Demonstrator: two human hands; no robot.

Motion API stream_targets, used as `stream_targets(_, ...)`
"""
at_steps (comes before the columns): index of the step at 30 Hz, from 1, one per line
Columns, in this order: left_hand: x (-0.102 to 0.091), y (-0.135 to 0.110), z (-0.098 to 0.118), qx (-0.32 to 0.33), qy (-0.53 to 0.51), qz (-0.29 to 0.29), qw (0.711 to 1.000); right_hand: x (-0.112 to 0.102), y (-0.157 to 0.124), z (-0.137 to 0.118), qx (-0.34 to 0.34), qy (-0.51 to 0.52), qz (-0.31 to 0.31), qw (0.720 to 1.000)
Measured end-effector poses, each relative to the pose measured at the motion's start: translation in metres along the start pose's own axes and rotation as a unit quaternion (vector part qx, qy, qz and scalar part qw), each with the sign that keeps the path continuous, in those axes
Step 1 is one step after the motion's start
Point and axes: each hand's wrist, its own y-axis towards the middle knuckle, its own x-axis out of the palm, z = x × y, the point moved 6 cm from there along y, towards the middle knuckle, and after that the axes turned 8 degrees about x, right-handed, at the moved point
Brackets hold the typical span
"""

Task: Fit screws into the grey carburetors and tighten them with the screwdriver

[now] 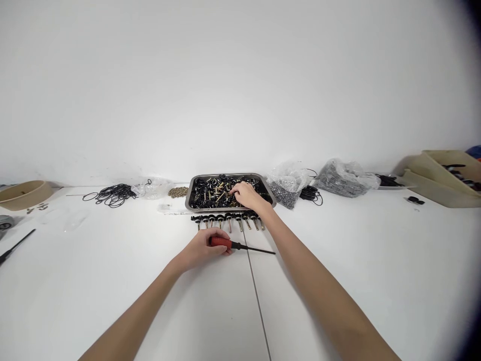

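Note:
My left hand (208, 248) is wrapped round the red and black handle of a screwdriver (221, 242), whose dark shaft points right, low over the white table. My right hand (246, 194) reaches into a metal tray (273, 200) heaped with small black parts (205, 193) that have brass-coloured stems. Its fingers are bent together among the parts; whether they pinch one is hidden. Between the tray and my left hand runs a row of several similar black parts (220, 220), their stems pointing towards me.
Left of the tray are a pile of small brass pieces (178, 192), a clear bag (152, 188), black rubber rings (114, 194) and a tan bowl (26, 196). To the right stand bags of small parts (287, 188) (343, 178) and beige bins (436, 183). Another screwdriver (17, 245) lies far left.

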Motion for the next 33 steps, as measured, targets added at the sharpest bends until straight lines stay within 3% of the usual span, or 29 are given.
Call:
stream_targets(8,-0.001,0.001,-0.001,0.005,0.005,-0.002,1.000,-0.003,-0.002,-0.004,-0.010,0.015,0.006,1.000)
stream_targets(21,0.000,0.001,0.000,0.002,0.001,0.000,1.000,-0.022,-0.007,-0.009,-0.009,0.040,0.100,0.994)
stream_targets(33,-0.001,0.001,-0.001,0.003,0.004,0.001,1.000,-0.022,-0.005,-0.006,0.005,0.047,0.101,0.994)
